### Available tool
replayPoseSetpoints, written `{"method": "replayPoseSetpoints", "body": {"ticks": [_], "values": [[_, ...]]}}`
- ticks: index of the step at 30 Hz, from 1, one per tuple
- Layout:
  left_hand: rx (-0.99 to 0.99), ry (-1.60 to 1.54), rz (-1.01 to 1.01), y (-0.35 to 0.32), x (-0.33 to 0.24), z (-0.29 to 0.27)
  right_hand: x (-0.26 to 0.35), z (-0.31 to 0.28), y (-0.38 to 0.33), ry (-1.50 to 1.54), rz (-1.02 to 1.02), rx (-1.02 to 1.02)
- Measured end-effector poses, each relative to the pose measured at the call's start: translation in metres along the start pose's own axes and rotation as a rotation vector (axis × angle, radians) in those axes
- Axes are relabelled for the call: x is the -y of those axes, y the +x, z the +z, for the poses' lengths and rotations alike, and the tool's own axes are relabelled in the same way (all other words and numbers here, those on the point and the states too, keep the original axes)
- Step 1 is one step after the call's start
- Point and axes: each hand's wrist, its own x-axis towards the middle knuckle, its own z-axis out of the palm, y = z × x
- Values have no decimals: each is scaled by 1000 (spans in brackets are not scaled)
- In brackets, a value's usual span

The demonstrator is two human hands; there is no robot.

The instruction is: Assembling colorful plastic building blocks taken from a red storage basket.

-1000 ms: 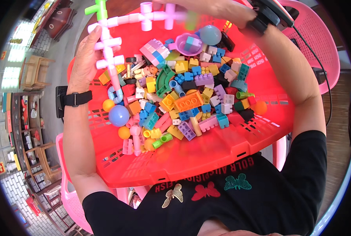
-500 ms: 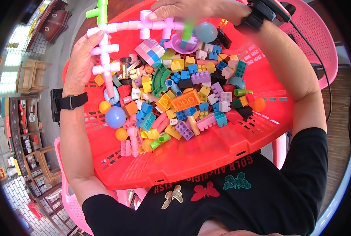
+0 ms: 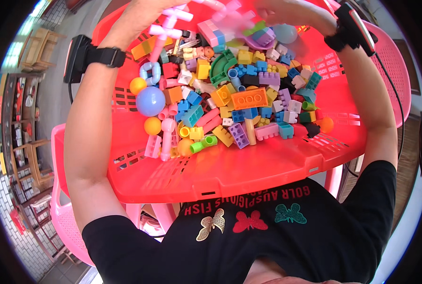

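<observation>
My left hand (image 3: 142, 16), partly cut off by the upper edge, grips a chain of pink and lilac pipe-shaped building pieces (image 3: 166, 32) over the far left of a red plastic basket (image 3: 206, 176). The chain hangs down toward a light blue ring of pipe pieces (image 3: 150, 73) and also runs right, where it is smeared by motion. My right hand (image 3: 286, 12) is blurred at the far side, close to the chain's right part; its fingers do not show clearly. Below it sit a lilac cup (image 3: 263, 43) with blocks in it and a pale blue ball (image 3: 285, 34).
Many toy blocks fill the basket, among them an orange block (image 3: 249, 98) and a green curved piece (image 3: 224, 66). A blue ball (image 3: 150, 101) lies at the left. Pink chairs (image 3: 394, 71) stand around the basket, and wooden shelves (image 3: 24, 113) at far left.
Both hands and the pipe chain have moved farther up in view, partly past the upper edge. The basket appears lower-edge higher and slightly right. My right hand has come off the chain's top piece.
</observation>
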Motion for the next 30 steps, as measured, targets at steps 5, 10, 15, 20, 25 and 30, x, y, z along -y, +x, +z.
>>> {"method": "replayPoseSetpoints", "body": {"ticks": [5, 10, 15, 20, 25, 30], "values": [[20, 30, 73, 4, 5, -2, -1, 7, -7, -186, 197, 127], [-1, 206, 94, 6, 13, -11, 29, -4, -18, -410, 102, 373], [33, -46, 44, 3, 5, 4, 41, 15, -50, -425, 188, 411], [37, -99, 100, 4, 9, -3, 62, 32, -59, -445, 186, 495], [49, 301, 183, 23, 33, -12, 58, 51, -58, -375, 232, 334], [-24, 489, 246, 15, 24, -7, 56, 48, -58, -345, 288, 372]]}}
